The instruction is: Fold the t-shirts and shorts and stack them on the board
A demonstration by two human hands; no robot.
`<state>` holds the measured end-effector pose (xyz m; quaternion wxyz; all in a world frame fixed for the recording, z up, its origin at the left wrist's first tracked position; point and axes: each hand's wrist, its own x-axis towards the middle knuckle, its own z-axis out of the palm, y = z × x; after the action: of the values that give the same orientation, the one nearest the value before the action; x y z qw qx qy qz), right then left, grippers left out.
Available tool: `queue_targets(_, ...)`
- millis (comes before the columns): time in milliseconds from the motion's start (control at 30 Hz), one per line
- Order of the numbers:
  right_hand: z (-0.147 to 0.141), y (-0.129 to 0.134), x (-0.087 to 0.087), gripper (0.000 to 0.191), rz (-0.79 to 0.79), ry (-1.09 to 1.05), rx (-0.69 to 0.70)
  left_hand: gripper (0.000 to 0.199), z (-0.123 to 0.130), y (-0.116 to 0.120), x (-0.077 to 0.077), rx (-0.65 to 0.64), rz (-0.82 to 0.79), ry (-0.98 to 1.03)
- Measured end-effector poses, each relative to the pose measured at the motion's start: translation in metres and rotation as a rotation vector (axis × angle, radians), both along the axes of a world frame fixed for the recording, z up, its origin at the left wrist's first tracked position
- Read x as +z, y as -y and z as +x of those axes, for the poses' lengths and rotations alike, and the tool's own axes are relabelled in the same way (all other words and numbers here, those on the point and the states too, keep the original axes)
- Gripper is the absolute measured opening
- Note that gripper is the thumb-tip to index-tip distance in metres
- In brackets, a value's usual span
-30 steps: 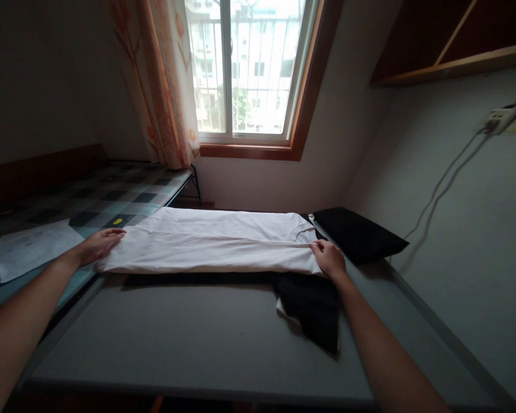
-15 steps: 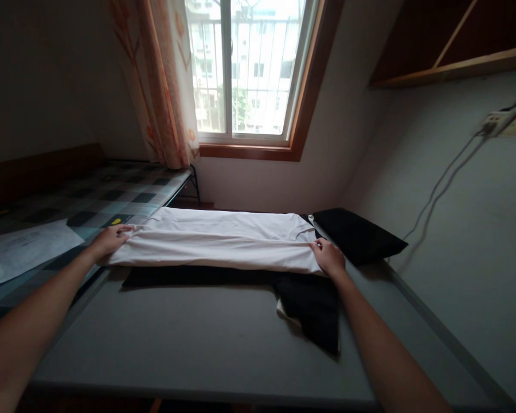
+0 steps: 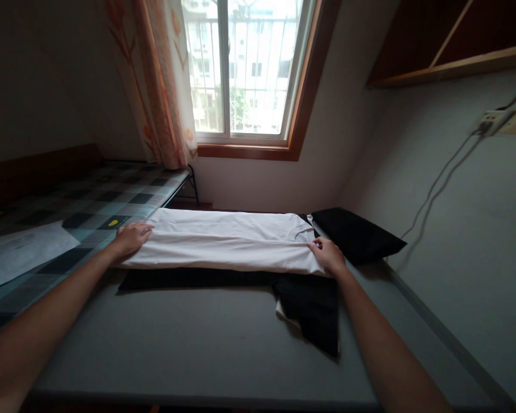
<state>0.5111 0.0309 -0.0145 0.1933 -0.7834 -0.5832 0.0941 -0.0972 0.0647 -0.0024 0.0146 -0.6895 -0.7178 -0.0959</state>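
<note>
A white cloth (image 3: 227, 241) lies folded lengthwise in a long strip, with black fabric (image 3: 189, 279) showing under its near edge. At its left end my left hand (image 3: 133, 238) rests flat on the cloth with its fingers stretched out. My right hand (image 3: 324, 252) pinches the cloth's right end between thumb and fingers. One black sleeve-like piece (image 3: 312, 315) hangs toward me below the right end, a bit of white showing at its edge. Another black piece (image 3: 356, 232) sticks out beyond my right hand, near the wall.
The garment lies on a grey table (image 3: 198, 344). To the left is a bed with a checkered cover (image 3: 133, 189) and a white paper sheet (image 3: 30, 252). A wall with a socket (image 3: 494, 122) and cable stands at the right; a window (image 3: 245, 74) is behind.
My left hand has let go of the cloth's left edge, moved slightly right and flattened onto the cloth. My right hand keeps its hold in nearly the same place.
</note>
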Motion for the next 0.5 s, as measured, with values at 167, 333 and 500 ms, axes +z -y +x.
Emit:
queue_targets(167,-0.001,0.003,-0.005,0.03,0.041,0.001,-0.01,0.03,0.002,-0.01,-0.003,0.057,0.008,-0.089)
queue_targets(333,-0.003,0.003,-0.007,0.031,0.052,0.038,-0.025,0.032,0.013,-0.003,0.001,0.096,0.06,-0.163)
queue_targets(500,-0.012,0.006,-0.002,0.035,0.0,0.121,-0.079,0.041,0.025,0.026,0.005,0.058,0.124,-0.194)
